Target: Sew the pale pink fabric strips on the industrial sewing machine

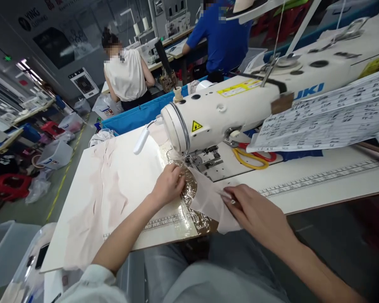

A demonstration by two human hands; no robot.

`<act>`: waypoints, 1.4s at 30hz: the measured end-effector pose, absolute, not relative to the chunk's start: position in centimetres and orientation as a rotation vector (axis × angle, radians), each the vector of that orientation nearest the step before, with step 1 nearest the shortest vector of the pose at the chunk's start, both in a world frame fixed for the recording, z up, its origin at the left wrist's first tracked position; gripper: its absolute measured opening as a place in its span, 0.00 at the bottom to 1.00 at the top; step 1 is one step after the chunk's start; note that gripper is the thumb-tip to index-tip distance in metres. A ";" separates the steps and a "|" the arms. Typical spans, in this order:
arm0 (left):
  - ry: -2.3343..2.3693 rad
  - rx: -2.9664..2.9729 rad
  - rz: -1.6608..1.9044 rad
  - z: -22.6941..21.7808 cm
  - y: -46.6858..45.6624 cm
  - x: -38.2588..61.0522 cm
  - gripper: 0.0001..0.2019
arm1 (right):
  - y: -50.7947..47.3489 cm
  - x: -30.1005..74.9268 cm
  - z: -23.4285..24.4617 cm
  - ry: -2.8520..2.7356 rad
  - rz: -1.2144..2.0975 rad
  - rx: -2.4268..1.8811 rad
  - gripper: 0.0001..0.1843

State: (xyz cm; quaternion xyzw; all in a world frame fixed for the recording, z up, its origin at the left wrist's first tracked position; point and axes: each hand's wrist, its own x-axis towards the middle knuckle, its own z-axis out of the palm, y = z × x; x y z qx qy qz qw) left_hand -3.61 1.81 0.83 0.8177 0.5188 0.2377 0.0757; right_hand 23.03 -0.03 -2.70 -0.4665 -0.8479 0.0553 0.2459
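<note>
A sheer pale pink fabric piece (206, 195) runs from under the presser foot of a white sewing machine (205, 118) toward the table's front edge. My left hand (168, 185) is closed, its fingertips pinched at the fabric just left of the needle area. My right hand (255, 212) grips a small slim metal tool (226, 196) over the fabric's right side; its exact kind is partly hidden by the fingers. Shiny brown tape (189, 189) covers the table below the fabric. The needle tip cannot be made out.
More pink fabric pieces (97, 202) lie on the left of the white table. Scissors with yellow and red handles (251, 159) rest right of the needle area, near a hanging printed sheet (325, 115). A blue cloth bin (139, 110) stands behind. Two people sit at machines beyond.
</note>
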 end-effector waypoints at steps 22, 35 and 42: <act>1.633 2.805 0.591 -1.6 5.8 -3.4 0.07 | -2.7 12.6 3.3 -1.878 0.854 -0.601 0.21; 1.652 2.616 0.865 -2.4 6.9 -3.8 0.05 | -5.2 17.4 0.6 -2.144 0.886 -0.818 0.23; 1.527 2.437 0.993 -2.7 7.4 -4.8 0.06 | -1.7 19.0 -1.1 -1.848 0.882 -1.269 0.10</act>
